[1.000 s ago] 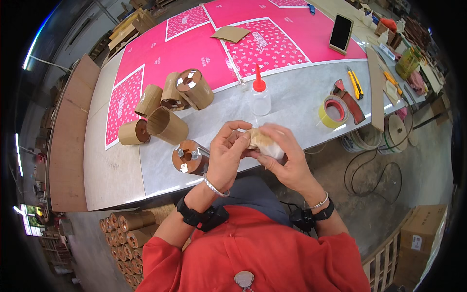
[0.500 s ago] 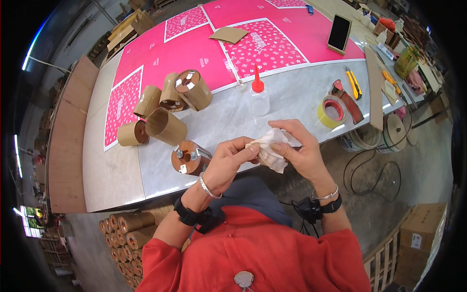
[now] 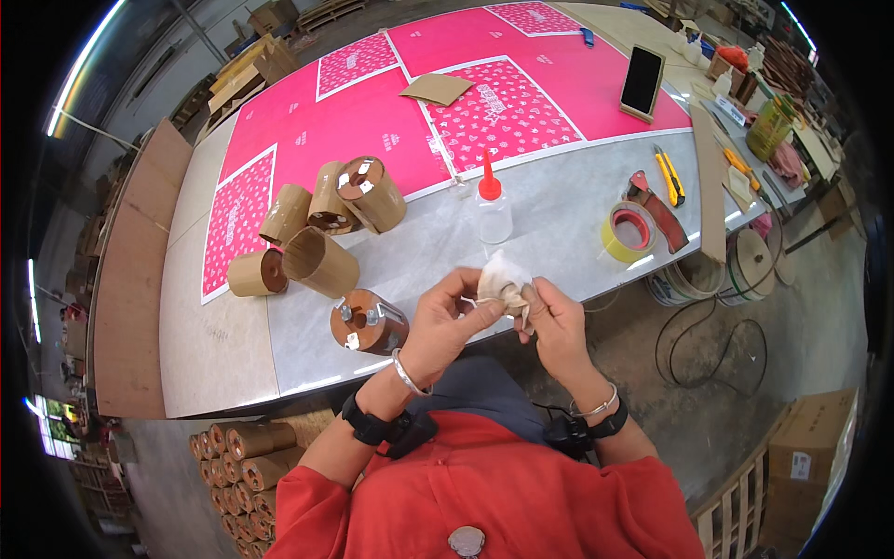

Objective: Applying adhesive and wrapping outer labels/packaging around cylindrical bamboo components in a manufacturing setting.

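Note:
A crumpled white cloth or tissue [image 3: 506, 278] is held between both hands over the table's front edge. My left hand [image 3: 453, 312] pinches its left side with thumb and fingers. My right hand [image 3: 556, 321] grips the lower right side, fingers closed. Whether anything is wrapped inside cannot be seen. Just beyond the hands stands a clear squeeze bottle [image 3: 492, 216] with a red pointed nozzle. Left of my left hand, a brown cylinder [image 3: 369, 322] with metal clips and a white tag on its end stands on the grey table [image 3: 317, 368].
Several cardboard tubes [image 3: 321, 263] and brown cylinders [image 3: 371, 191] stand at left on pink printed sheets [image 3: 340, 130]. At right lie a tape roll [image 3: 628, 231], a red tape dispenser [image 3: 659, 212], a yellow cutter [image 3: 669, 177] and a propped phone [image 3: 643, 82]. More rolls [image 3: 247, 466] are stacked below.
My right hand has moved left and in toward my left hand, its fingers now closed more tightly. The white cloth has been bunched smaller and its top points upward.

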The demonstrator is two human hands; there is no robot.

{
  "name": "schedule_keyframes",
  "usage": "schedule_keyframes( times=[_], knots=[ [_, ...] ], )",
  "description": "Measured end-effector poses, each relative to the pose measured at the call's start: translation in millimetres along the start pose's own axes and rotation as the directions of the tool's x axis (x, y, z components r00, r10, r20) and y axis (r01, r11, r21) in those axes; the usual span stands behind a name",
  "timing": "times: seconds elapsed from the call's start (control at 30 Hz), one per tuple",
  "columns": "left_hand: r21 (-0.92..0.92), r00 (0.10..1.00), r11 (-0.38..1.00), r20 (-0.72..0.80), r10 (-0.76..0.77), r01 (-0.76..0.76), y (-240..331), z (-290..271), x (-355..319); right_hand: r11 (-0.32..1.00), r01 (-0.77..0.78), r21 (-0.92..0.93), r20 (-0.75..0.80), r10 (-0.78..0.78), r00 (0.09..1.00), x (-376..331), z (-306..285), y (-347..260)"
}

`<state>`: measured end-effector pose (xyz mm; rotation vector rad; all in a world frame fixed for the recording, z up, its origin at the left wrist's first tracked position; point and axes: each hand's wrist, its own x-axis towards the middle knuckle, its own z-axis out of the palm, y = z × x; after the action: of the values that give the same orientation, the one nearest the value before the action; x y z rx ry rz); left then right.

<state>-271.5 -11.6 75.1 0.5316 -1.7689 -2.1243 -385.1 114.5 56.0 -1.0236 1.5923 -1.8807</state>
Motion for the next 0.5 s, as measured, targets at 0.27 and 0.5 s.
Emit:
schedule_keyframes(
  times=[0.27,0.5],
  knots=[
    [0.145,0.999,0.989,-0.047,0.027,-0.020,8,9,10,0.983,-0.091,0.159,-0.029,0.097,0.995,7,-7,18],
    [-0.283,0.983,0.959,-0.180,-0.047,-0.006,2,30,17,0.904,0.273,-0.331,-0.032,-0.300,0.954,11,-4,2]
  ],
)
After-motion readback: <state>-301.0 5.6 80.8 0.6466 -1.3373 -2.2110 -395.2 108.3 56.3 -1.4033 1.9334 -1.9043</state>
